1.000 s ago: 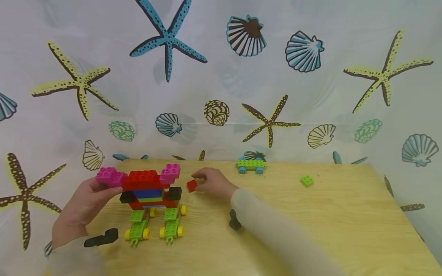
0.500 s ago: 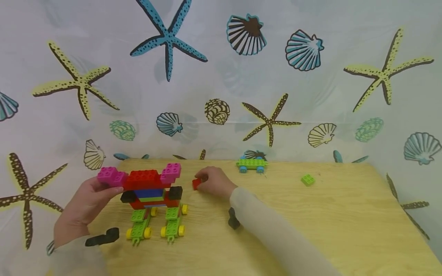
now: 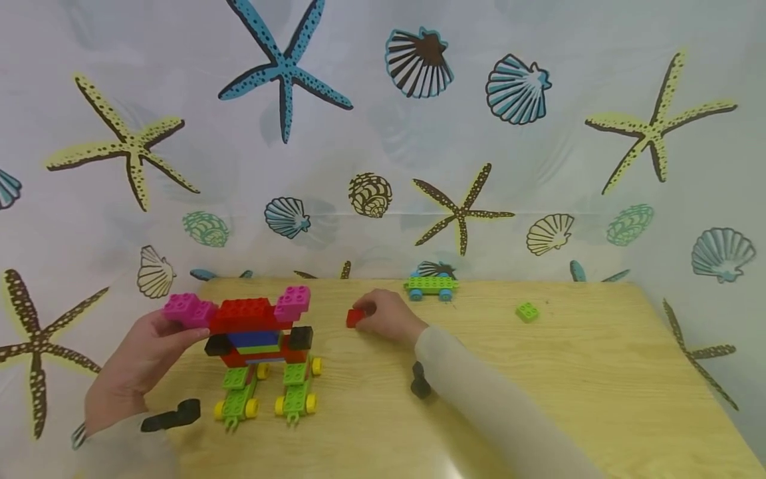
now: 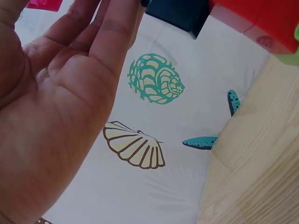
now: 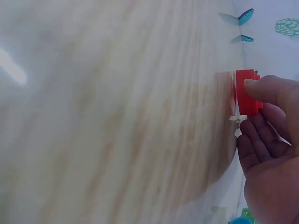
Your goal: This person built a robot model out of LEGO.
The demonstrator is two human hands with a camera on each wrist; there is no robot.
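Note:
On the left of the head view stands a figure built of toy bricks (image 3: 242, 316), with a red and blue body, black side bricks and pink arm bricks (image 3: 188, 309). Two green bases (image 3: 238, 399) with yellow wheels carry it. My left hand (image 3: 140, 352) grips the pink bricks on its left side, thumb in front. In the left wrist view, the palm of that hand (image 4: 65, 102) shows beside a black brick (image 4: 180, 16). Right of the figure, my right hand (image 3: 391, 318) pinches a red brick (image 3: 354, 319). The right wrist view shows this red brick (image 5: 246, 95) close over the tabletop, thumb on its face.
A green car base (image 3: 431, 286) with blue wheels stands at the table's back edge. Farther right lies a small green brick (image 3: 527, 313) on the wooden table (image 3: 538, 386). A curtain (image 3: 371, 120) printed with starfish and shells hangs behind.
My right hand has moved a little to the right with the red brick, farther from the figure. The left hand and the figure stay put; the head view has shifted slightly.

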